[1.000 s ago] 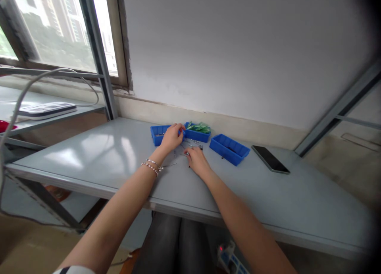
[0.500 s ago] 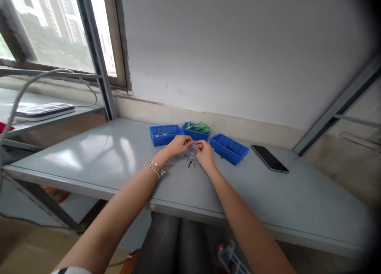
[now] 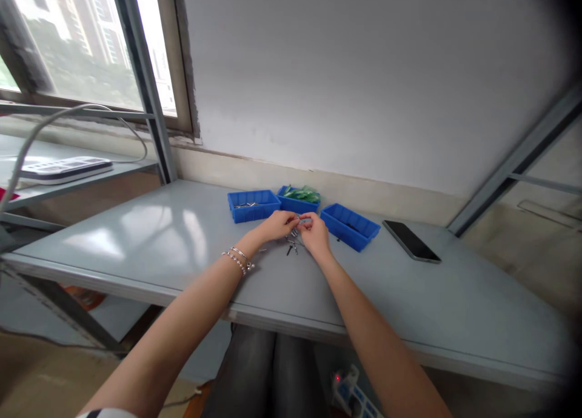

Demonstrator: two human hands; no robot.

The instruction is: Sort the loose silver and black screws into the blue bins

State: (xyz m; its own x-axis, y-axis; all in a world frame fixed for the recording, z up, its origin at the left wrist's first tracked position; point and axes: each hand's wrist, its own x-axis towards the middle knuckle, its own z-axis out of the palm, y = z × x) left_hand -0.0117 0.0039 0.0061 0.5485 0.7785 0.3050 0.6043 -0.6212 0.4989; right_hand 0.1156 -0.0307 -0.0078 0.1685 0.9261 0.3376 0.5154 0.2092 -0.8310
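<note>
My left hand (image 3: 279,225) and my right hand (image 3: 315,235) meet fingertip to fingertip above the table, both closed in a pinch. Between them shows a small silvery metal piece (image 3: 299,219), too small to name. Just below the fingers lies a loose group of small metal parts (image 3: 293,242), among them a dark screw-like piece (image 3: 290,250). Behind my left hand stands a blue bin (image 3: 253,213) with thin metal pieces in it. The middle blue bin (image 3: 297,205) holds green plastic packets (image 3: 304,193). Right of my right hand, another blue bin (image 3: 349,230) has dark bits inside.
A phone (image 3: 411,241) lies on the grey table (image 3: 191,248) at the right. One tiny dark piece (image 3: 337,240) sits by the right bin. Grey metal posts (image 3: 157,145) rise at both sides, and a white device (image 3: 68,169) rests on the left shelf.
My left hand has shifted slightly down and to the right, its fingertips now closer to those of my right hand. The bins and the phone stay put.
</note>
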